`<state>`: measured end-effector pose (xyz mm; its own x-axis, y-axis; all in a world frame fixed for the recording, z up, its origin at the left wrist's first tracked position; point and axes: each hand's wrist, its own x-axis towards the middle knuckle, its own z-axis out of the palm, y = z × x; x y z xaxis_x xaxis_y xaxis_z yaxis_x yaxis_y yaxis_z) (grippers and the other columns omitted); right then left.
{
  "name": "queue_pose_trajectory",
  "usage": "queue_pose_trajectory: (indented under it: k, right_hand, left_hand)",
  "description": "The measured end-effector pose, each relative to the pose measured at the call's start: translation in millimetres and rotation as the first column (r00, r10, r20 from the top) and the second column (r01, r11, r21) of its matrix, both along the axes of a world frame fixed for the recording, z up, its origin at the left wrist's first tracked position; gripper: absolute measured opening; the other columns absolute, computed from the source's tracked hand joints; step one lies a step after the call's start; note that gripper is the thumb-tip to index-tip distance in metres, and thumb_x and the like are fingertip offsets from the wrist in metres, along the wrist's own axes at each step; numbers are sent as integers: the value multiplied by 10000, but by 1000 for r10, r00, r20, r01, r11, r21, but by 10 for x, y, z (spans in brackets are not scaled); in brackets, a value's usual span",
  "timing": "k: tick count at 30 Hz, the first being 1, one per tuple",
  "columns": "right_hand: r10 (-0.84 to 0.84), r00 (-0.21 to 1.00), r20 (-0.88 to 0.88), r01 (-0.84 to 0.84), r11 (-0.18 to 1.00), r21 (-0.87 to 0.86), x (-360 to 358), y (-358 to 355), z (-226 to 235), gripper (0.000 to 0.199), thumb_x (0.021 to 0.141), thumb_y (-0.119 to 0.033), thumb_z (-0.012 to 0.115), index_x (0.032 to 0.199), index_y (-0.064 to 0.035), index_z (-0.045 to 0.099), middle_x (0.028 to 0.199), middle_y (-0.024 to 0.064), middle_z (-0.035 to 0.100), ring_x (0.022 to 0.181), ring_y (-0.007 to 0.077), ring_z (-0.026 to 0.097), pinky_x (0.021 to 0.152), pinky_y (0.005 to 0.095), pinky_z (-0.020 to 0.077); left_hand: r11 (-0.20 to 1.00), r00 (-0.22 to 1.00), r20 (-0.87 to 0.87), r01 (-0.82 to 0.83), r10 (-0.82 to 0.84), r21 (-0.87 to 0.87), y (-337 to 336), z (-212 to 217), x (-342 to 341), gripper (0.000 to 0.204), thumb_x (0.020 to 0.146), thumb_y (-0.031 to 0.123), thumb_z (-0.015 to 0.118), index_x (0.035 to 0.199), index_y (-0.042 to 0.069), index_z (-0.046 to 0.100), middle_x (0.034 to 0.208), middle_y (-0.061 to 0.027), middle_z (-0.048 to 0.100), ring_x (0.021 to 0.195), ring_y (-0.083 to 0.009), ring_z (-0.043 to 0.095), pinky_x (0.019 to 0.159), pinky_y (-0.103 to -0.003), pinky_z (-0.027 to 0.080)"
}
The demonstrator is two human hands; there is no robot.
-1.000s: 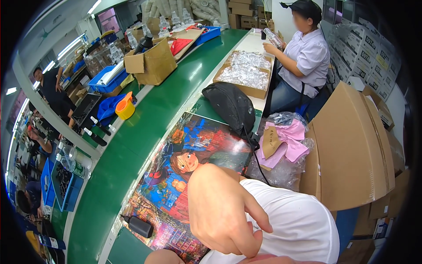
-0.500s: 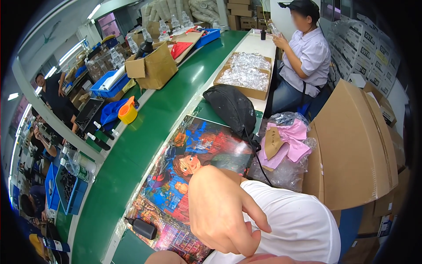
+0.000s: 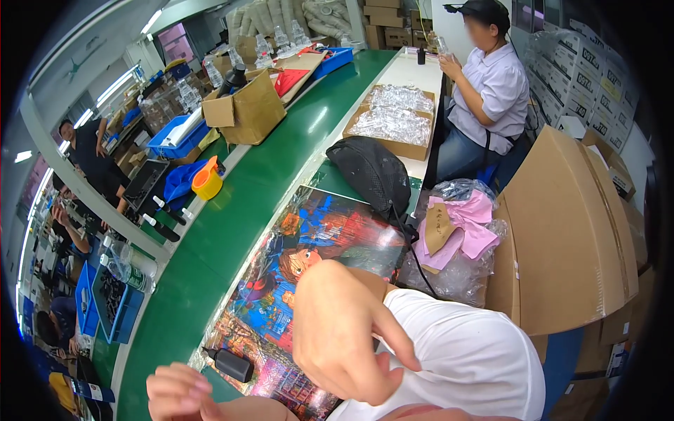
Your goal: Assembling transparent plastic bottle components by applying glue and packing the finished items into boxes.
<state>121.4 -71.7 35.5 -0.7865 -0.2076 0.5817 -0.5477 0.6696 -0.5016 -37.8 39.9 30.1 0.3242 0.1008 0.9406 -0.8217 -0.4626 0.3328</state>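
Observation:
My right hand point(image 3: 344, 337) is held over a glossy, colourful illustrated sheet point(image 3: 316, 210), its back facing up. The fingers are loosely bent and the thumb stands apart, with nothing seen between them. My left hand point(image 3: 179, 393) is raised at the lower left, fingers half curled and apart, with no object showing in it. Between the hands, on the sheet's near left part, a small black bottle with a pointed nozzle point(image 3: 233, 365) lies on its side. Neither hand touches it.
Beyond the sheet lies a black mesh bag point(image 3: 368, 172); trays of clear plastic pieces point(image 3: 390, 130) sit farther off. An orange-yellow tape dispenser point(image 3: 206, 181) and a cardboard box point(image 3: 246, 112) line the green bench point(image 3: 210, 245). Pink cloth point(image 3: 463, 231) and a large carton point(image 3: 562, 238) are at right. Another person point(image 3: 484, 91) sits beyond.
My left hand has risen into view at the lower left; only a small part of that arm showed before. My right hand has shifted slightly left. The bottle still lies on the sheet.

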Motion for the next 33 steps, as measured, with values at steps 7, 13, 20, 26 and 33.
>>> queue_pose_trajectory:
  k: [7, 13, 20, 26, 33]
  right_hand:
    - [-430, 826, -364, 256, 863, -436, 138, 159, -20, 208, 800, -186, 677, 731, -77, 514, 581, -14, 460, 493, 133, 447, 437, 262, 315]
    - [-777, 103, -621, 320, 617, -719, 39, 354, -24, 208, 847, -212, 584, 836, -69, 434, 685, 29, 452, 603, 99, 407, 547, 232, 323]
    - [-714, -145, -686, 490, 550, -676, 7, 355, -47, 165, 891, -221, 495, 895, -85, 401, 794, 65, 441, 720, 118, 419, 664, 253, 345]
    - [-649, -273, -710, 476, 550, -686, 32, 345, -59, 122, 908, -181, 458, 903, -77, 394, 777, 60, 435, 706, 120, 414, 668, 251, 347]
    - [-673, -318, -668, 475, 496, -727, 59, 340, -66, 103, 910, -158, 441, 902, -69, 389, 765, 58, 430, 699, 115, 405, 664, 248, 346]
  left_hand:
    - [888, 852, -305, -458, 425, -44, -25, -18, 144, 110, 696, -148, 605, 743, -53, 575, 767, -53, 568, 703, -125, 550, 655, -218, 452]
    - [893, 790, -416, -395, 451, 217, -64, -46, 324, 255, 665, -215, 530, 855, -65, 611, 830, -109, 631, 789, -179, 601, 708, -247, 480]
    - [888, 806, -380, -372, 453, 270, -171, -85, 429, 321, 642, -226, 512, 890, -58, 625, 864, -131, 645, 828, -201, 613, 752, -271, 484]
    - [865, 802, -348, -383, 486, 323, -284, -51, 397, 363, 654, -176, 533, 980, -48, 628, 952, -164, 649, 937, -253, 616, 845, -321, 462]
    - [882, 809, -399, -288, 433, 373, -414, 29, 379, 407, 660, -47, 604, 1066, -70, 587, 1043, -207, 619, 987, -317, 596, 918, -376, 418]
